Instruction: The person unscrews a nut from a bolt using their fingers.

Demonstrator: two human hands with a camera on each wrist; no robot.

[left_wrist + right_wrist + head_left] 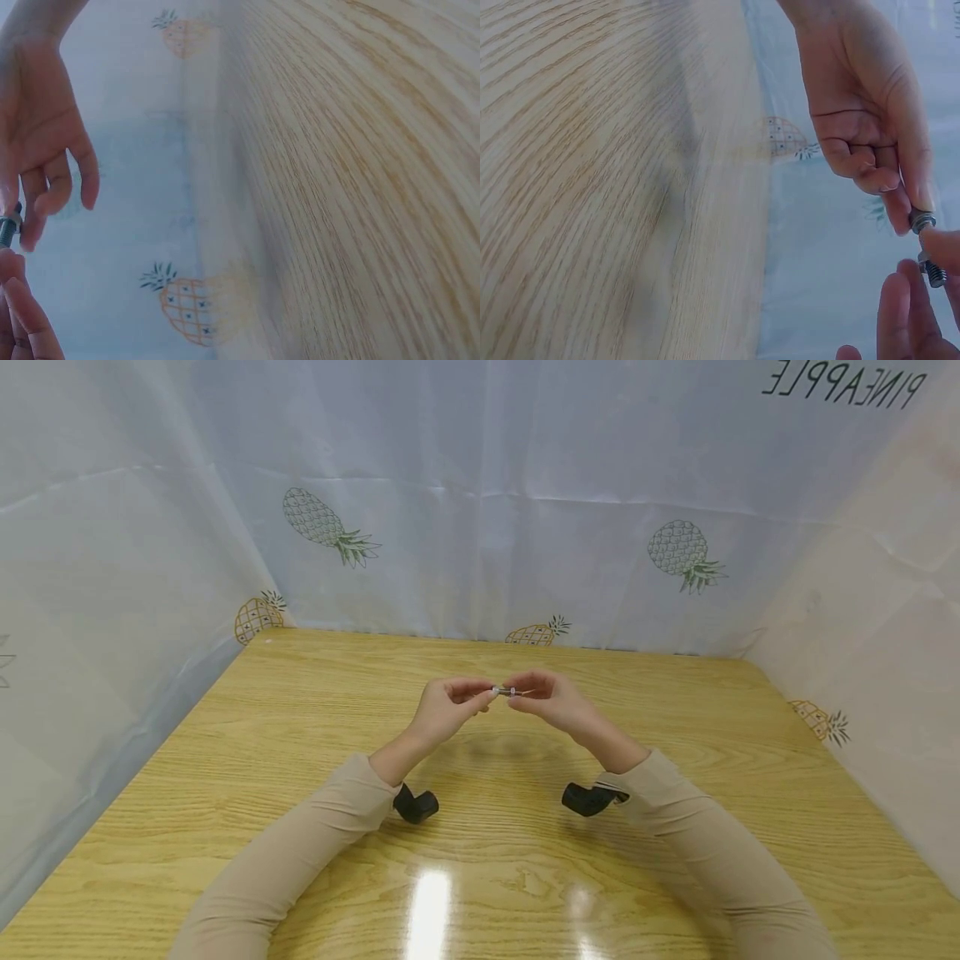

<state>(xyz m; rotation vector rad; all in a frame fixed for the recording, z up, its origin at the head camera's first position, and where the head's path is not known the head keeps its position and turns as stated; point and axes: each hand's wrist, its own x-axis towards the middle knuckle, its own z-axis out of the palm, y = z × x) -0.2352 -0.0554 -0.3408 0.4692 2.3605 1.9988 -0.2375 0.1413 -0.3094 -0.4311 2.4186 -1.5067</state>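
A metal bolt [503, 692] is held up above the table between both hands. My left hand [447, 707] pinches its head end between thumb and fingers; in the right wrist view a thick metal piece [922, 220] shows at those fingertips. A nut [923, 262] sits on the shank, with the threaded tip sticking out past it. Around that nut are the thumb and fingers of my right hand [557, 701], pinching from the other end. In the left wrist view the bolt is partly cut off by the frame's edge.
Below the hands spreads a wood-grain table [480, 827]. A white curtain [480, 552] printed with pineapples hangs behind it and along both sides. Black pieces [417, 806] jut out from under both sleeve cuffs.
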